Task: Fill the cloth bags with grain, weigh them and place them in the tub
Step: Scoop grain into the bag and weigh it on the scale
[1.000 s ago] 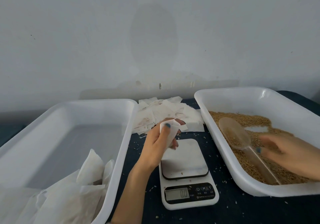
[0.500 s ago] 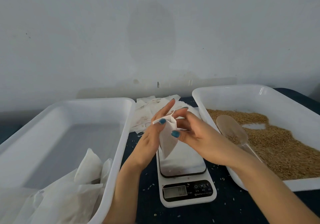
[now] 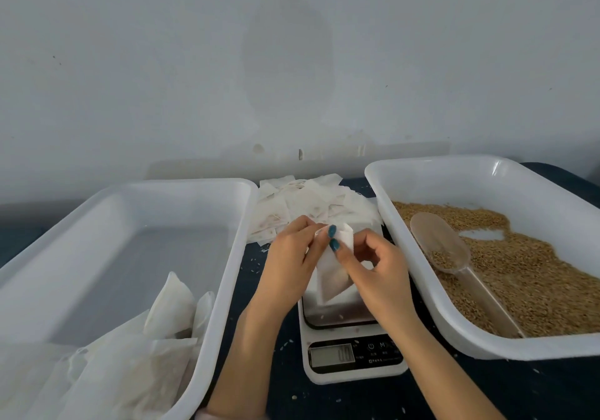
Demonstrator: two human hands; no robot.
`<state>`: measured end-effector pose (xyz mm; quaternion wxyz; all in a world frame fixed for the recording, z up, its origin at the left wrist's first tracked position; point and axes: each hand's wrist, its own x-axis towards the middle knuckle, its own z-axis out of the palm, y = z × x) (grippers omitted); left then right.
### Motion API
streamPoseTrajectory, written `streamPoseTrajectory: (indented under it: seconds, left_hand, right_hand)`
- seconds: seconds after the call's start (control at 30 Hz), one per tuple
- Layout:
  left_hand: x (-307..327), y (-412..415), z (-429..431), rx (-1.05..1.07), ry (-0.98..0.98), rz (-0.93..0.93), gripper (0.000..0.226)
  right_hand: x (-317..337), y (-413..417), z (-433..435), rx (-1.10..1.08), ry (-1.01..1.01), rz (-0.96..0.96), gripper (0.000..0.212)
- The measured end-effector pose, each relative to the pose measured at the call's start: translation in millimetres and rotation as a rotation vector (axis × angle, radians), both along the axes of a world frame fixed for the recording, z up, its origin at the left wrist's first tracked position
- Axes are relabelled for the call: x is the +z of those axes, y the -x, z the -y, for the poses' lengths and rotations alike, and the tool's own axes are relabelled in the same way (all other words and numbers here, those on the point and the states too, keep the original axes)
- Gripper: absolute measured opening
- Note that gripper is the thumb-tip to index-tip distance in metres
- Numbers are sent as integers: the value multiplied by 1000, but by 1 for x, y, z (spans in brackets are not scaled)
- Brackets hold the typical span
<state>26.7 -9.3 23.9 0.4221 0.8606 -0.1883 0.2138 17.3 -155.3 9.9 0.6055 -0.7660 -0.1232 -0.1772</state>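
Here, both hands meet at the centre of the frame above a white digital kitchen scale point(image 3: 354, 359), which fills the narrow lane of dark desk point(image 3: 276, 384) between two tubs. The left hand point(image 3: 292, 257) pinches the upper edge of a small white cloth bag point(image 3: 331, 277) with thumb and fingertips. The right hand point(image 3: 380, 273) pinches the same edge from the other side, its other fingers curled. The bag hangs point-down just over the scale's steel platform; whether it touches cannot be told. At the left, a large white plastic tub point(image 3: 181, 183) runs its right rim just beside the left forearm. Puffed white bags point(image 3: 168, 303) lie heaped in its near corner, and the far part of its floor lies open. At the right, a second white plastic tub point(image 3: 535, 351) holds brown grain point(image 3: 535, 283) and a translucent plastic scoop point(image 3: 441, 244), whose handle runs toward the near rim. A pile of flat empty bags point(image 3: 308, 205) lies behind the scale, between the tubs' far corners. The lower left frame edge cuts off the left tub, and the right edge cuts off the other. The hands hide much of the platform and the bag's mouth, and the display digits are too blurred to read.
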Motion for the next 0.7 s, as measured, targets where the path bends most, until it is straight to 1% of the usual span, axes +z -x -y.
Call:
streamPoseTrajectory:
  seconds: [0.07,0.1,0.23,0.3,0.37,0.43,0.53,0.57,0.67,0.7]
  left_hand:
    - [-5,-2,0,-11,-36,27,33]
    - [-8,-4,1,-13,-54,10,33]
    - [-20,-7,1,-7,-126,-124,39]
    - [-22,-8,2,-9,-61,-141,36]
    - [-19,-7,3,2,56,-105,37]
    - [-18,-7,2,37,153,-78,43]
    - [-20,-7,0,70,204,-87,49]
    - [-21,-7,0,76,219,-93,47]
    - [-22,-9,0,83,257,-75,47]
    - [-22,-10,0,83,269,-68,49]
  right_hand:
    - [-9,-1,3,-27,16,8,15]
    - [-14,-1,4,-35,37,7,15]
    - [-27,-5,13,-33,151,-63,8]
    - [-29,-6,16,-55,185,-41,18]
    - [-27,-5,15,-38,135,-32,33]
    - [-25,-4,14,13,49,-44,37]
    - [-25,-5,15,31,-2,-51,40]
    - [-26,-6,16,26,-9,-61,46]
    - [-30,-9,19,14,32,-78,79]
    - [-30,-10,19,10,38,-84,81]
